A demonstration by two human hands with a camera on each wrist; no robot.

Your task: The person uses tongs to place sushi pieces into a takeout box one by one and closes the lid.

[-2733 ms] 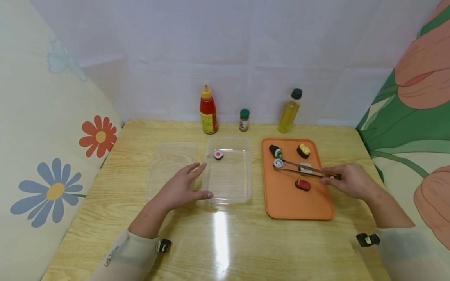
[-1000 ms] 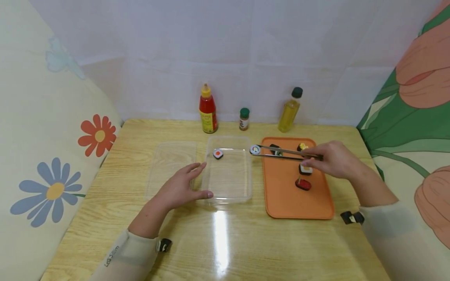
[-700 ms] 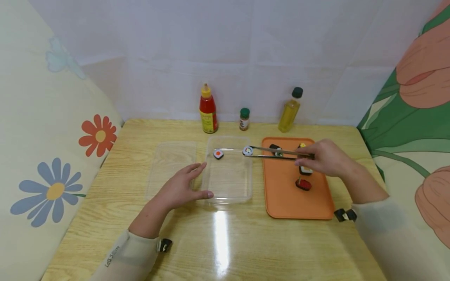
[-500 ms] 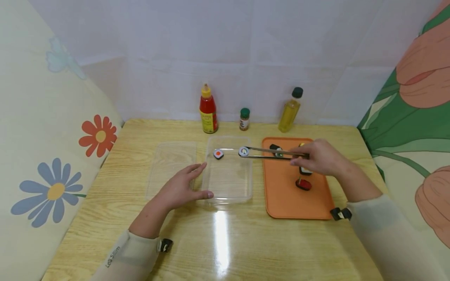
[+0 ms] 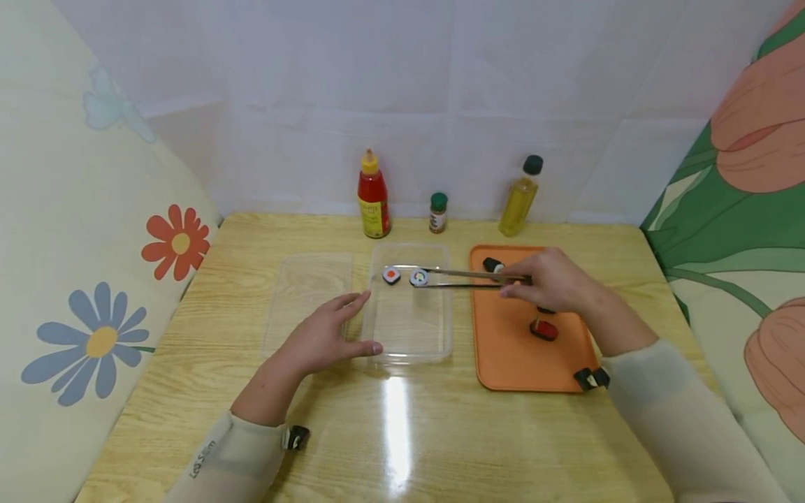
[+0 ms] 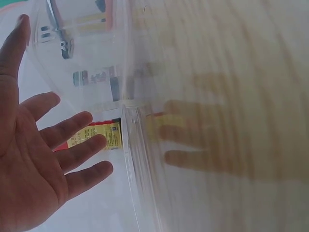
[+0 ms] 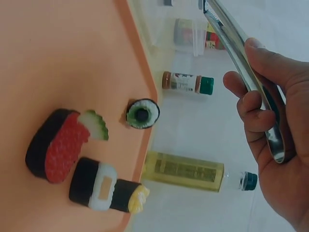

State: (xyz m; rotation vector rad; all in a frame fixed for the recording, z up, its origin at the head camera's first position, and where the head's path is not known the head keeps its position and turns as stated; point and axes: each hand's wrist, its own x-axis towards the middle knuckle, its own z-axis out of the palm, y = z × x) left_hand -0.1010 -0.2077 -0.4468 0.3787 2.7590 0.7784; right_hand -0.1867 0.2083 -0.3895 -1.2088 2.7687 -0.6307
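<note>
My right hand (image 5: 542, 283) grips a pair of metal tongs (image 5: 465, 277), seen close in the right wrist view as tongs (image 7: 239, 50) held by curled fingers (image 7: 258, 121). The tong tips pinch a white-rimmed sushi roll (image 5: 418, 278) just over the back of a clear plastic container (image 5: 409, 349). Beside it, inside the container, lies an orange-centred roll (image 5: 391, 275). My left hand (image 5: 330, 334) lies open, thumb and fingers against the container's near left corner; the left wrist view shows this hand (image 6: 38, 159) with fingers spread.
An orange tray (image 5: 516, 356) on the right carries a dark roll (image 5: 492, 265), a red-topped piece (image 5: 544, 328) and a white-and-yellow piece (image 7: 106, 191). A clear lid (image 5: 306, 293) lies left of the container. Sauce bottle (image 5: 373, 198), spice jar (image 5: 437, 213) and oil bottle (image 5: 519, 199) line the back.
My right hand lifted the white-rimmed roll off the tray with the tongs and carried it left over the container, beside the orange-centred roll. The left hand stayed still.
</note>
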